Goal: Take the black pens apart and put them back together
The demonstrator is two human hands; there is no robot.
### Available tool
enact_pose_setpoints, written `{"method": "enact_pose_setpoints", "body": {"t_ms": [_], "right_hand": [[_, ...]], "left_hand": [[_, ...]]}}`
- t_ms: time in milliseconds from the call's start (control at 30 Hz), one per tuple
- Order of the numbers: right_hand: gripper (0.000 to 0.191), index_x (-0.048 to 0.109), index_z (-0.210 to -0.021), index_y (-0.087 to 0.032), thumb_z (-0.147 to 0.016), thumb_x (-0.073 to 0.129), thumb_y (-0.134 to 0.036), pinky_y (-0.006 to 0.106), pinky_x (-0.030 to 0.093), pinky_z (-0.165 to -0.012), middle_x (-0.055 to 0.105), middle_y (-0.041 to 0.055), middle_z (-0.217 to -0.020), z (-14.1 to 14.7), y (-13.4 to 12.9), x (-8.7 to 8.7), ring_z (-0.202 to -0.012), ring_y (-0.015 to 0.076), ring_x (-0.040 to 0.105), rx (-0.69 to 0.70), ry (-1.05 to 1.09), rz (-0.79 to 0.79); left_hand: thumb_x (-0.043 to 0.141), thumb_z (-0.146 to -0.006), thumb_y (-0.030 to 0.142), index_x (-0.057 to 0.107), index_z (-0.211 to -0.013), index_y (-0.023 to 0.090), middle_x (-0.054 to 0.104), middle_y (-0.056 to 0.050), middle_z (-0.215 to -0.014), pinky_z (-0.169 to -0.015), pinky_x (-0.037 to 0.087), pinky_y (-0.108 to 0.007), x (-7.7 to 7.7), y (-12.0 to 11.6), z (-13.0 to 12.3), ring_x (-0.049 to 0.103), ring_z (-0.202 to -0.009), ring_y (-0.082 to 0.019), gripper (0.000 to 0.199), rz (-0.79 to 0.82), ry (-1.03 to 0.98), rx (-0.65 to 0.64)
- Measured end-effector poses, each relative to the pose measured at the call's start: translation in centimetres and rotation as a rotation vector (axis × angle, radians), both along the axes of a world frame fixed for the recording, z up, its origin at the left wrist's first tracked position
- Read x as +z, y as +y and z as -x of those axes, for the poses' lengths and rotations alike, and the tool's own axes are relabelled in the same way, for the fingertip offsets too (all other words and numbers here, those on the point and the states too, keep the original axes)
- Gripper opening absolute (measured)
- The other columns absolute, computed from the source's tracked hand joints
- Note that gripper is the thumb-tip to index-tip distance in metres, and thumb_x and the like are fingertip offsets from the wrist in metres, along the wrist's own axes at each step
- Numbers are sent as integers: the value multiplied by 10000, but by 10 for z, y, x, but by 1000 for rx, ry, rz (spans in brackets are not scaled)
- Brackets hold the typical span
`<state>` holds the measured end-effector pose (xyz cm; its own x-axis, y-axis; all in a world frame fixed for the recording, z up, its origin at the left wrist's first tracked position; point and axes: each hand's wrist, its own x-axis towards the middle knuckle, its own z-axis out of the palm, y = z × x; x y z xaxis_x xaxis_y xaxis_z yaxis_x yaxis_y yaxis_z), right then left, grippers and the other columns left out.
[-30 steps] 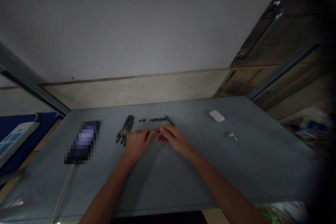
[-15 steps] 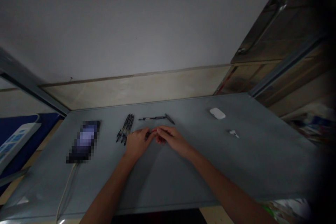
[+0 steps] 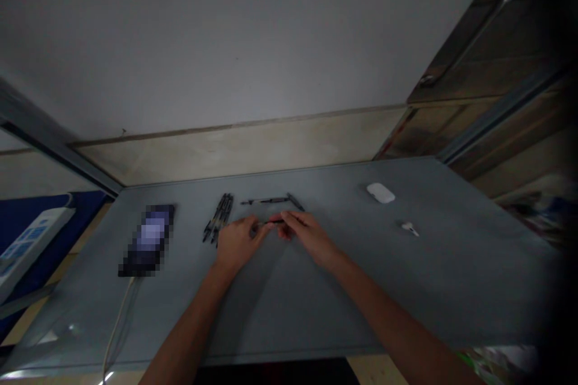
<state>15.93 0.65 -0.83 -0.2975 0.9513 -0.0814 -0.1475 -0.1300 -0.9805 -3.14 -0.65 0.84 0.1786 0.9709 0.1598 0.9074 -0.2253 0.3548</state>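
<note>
At the centre of the frame, over the worktop (image 3: 343, 307), my left hand (image 3: 235, 243) and right hand (image 3: 312, 239) pinch a slim dark pen part (image 3: 278, 222), fingers (image 3: 295, 221) nearly closed around it. I judge it light, stiff and smooth, perhaps slippery; a gentle pinch near each end, without bending, suits it.

And now the right hand (image 3: 311, 236) is easing off toward three o'clock, its fingertips parting from the left hand (image 3: 237, 243), and more rod (image 3: 277, 222) is showing between!
</note>
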Motion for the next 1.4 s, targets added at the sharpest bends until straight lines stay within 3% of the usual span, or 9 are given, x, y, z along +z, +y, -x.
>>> {"method": "enact_pose_setpoints", "body": {"t_ms": [167,400,567,700,933,1167,1300,1400], "right_hand": [[480,758,-957,-150,-874,606,-598,293,394,-573,613,35,-667,-8,4,3,-593,140,536,-120,85,33],[487,771,-959,-152,-886,596,-600,295,405,-586,627,41,-675,-9,3,3,-617,144,551,-59,105,23],[553,773,-917,-167,-875,556,-674,301,424,-600,651,69,-718,-8,4,3,-663,165,586,-39,64,23],[593,778,-972,-156,-894,517,-683,291,442,-608,682,89,-732,-9,4,6,-659,164,596,-44,80,99],[613,776,-1013,-141,-900,509,-681,281,455,-615,695,93,-746,-11,4,5,-667,162,603,-31,115,98],[561,778,-1002,-154,-914,521,-645,297,453,-640,698,101,-816,-7,0,8,-716,172,616,-13,106,67],[570,776,-1017,-164,-913,510,-657,292,440,-623,685,89,-783,-9,0,10,-702,171,605,-11,99,77],[577,774,-1011,-159,-920,494,-655,296,427,-614,669,79,-731,-11,1,13,-672,170,594,-26,103,83]], "left_hand": [[434,-949,603,637,-686,170,596,-18,-583,-560,286,-255,1,8,8,528,-548,-147,545,44,-243,82],[466,-897,616,645,-634,155,389,41,-489,-504,237,-257,-4,12,3,367,-490,-115,561,273,-638,70],[564,-861,535,627,-677,148,435,39,-569,-513,261,-236,-4,12,1,377,-537,-102,433,298,-793,23],[618,-827,491,677,-796,132,511,20,-608,-523,296,-232,-4,12,1,419,-552,-106,365,332,-843,9],[651,-800,514,678,-932,148,381,77,-505,-463,187,-223,-4,10,1,286,-454,-80,390,360,-857,12],[531,-877,578,631,-650,147,388,44,-528,-489,240,-238,-3,11,2,341,-504,-93,498,318,-800,36],[619,-819,542,668,-782,148,469,35,-574,-496,276,-231,-1,10,0,388,-522,-100,398,319,-867,4],[654,-794,540,674,-901,152,420,60,-534,-460,222,-228,1,9,-2,323,-473,-91,403,376,-872,12]]}}
